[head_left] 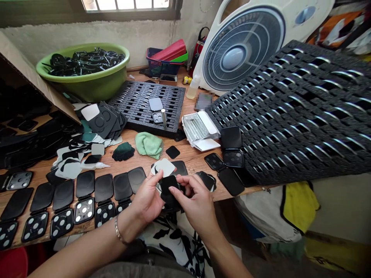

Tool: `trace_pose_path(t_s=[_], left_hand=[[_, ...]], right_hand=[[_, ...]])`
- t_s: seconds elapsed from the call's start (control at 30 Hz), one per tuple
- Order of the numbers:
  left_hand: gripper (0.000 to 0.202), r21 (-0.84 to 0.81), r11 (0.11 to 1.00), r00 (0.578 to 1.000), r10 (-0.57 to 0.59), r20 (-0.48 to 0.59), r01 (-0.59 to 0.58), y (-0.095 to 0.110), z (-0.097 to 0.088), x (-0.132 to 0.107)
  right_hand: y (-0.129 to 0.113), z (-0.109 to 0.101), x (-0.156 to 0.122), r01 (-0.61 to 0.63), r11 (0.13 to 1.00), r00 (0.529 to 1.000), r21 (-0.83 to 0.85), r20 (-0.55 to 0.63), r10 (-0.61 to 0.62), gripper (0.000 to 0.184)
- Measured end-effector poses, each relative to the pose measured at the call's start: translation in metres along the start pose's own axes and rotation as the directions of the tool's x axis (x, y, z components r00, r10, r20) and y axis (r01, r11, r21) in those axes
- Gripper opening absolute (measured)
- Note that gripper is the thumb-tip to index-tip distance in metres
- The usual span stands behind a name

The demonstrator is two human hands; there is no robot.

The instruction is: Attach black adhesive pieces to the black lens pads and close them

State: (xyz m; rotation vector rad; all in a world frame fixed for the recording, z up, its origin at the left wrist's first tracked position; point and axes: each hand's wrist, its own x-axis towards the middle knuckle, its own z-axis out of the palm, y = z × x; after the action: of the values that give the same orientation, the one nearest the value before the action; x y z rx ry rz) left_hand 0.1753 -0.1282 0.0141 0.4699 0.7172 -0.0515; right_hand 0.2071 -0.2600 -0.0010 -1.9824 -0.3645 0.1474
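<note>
My left hand [148, 195], wearing a bracelet, is closed around a small bunch of rounded-square pieces. A white square sheet [165, 167] sticks up between its thumb and fingers. Just below, a black square pad [169, 186] is pinched by the thumb and fingers of my right hand [195, 199]; whether both hands touch it I cannot tell. Behind the hands lies a black hinged lid [179, 168]. To the left, several opened black square cases [104, 188] stand in a row, their lower halves [84, 210] carrying pale round dots.
A green basin [87, 83] of black parts stands at the back left. Loose sheets [69, 168] and a green cloth [149, 144] lie in front. Black slotted foam trays [136, 104] and a big leaning one [304, 116] take up the back and right, near a fan [243, 50].
</note>
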Motion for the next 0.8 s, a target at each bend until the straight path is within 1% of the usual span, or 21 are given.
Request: trace_pose_path(t_s=[0.07,0.2,0.37,0.43,0.5,0.57,0.6,0.67,0.7,0.73,0.8], left_hand=[[0.023,-0.019,1.000,1.000,0.003,-0.009,-0.004,0.003,0.000,-0.001],[0.025,-0.072,0.997,0.997,-0.017,-0.069,0.012,0.007,-0.001,-0.002],[0.024,-0.140,0.990,0.998,-0.003,-0.059,-0.005,0.013,-0.004,-0.002],[0.022,-0.170,0.985,0.997,-0.007,-0.078,-0.007,0.015,-0.006,-0.001],[0.020,-0.193,0.981,0.994,-0.001,-0.113,-0.021,0.018,-0.007,0.000],[0.020,-0.206,0.978,0.992,0.000,-0.128,-0.027,0.021,-0.008,-0.001],[0.021,-0.204,0.979,0.993,-0.001,-0.118,-0.023,0.022,-0.008,-0.001],[0.022,-0.186,0.982,0.997,0.009,-0.077,-0.023,0.023,-0.008,-0.004],[0.022,-0.169,0.985,0.998,0.024,-0.052,-0.032,0.024,-0.009,-0.006],[0.021,-0.152,0.987,0.999,0.044,-0.030,-0.048,0.024,-0.009,-0.007],[0.020,-0.121,0.989,0.997,0.081,0.010,-0.079,0.024,-0.010,-0.011]], right_hand=[[-0.001,0.003,0.001,-0.021,1.000,1.000,0.020,0.005,0.020,0.012],[-0.004,0.008,0.006,-0.074,0.996,0.997,0.047,0.021,0.073,0.013],[-0.013,0.018,0.007,-0.093,0.992,0.996,0.081,0.003,0.093,0.015],[-0.017,0.020,0.007,-0.134,0.979,0.991,0.151,-0.001,0.136,0.017],[-0.020,0.019,0.014,-0.205,0.935,0.978,0.288,0.035,0.204,0.023],[-0.018,0.015,0.030,-0.256,0.879,0.966,0.403,0.068,0.250,0.030],[-0.015,0.013,0.042,-0.258,0.871,0.965,0.419,0.067,0.253,0.033],[-0.003,0.009,0.072,-0.224,0.914,0.973,0.338,0.029,0.227,0.034],[0.004,0.008,0.087,-0.205,0.949,0.978,0.241,0.020,0.207,0.031],[0.011,0.008,0.102,-0.189,0.974,0.982,0.127,0.025,0.187,0.027],[0.020,0.010,0.123,-0.166,0.986,0.986,0.006,0.031,0.165,0.017]])
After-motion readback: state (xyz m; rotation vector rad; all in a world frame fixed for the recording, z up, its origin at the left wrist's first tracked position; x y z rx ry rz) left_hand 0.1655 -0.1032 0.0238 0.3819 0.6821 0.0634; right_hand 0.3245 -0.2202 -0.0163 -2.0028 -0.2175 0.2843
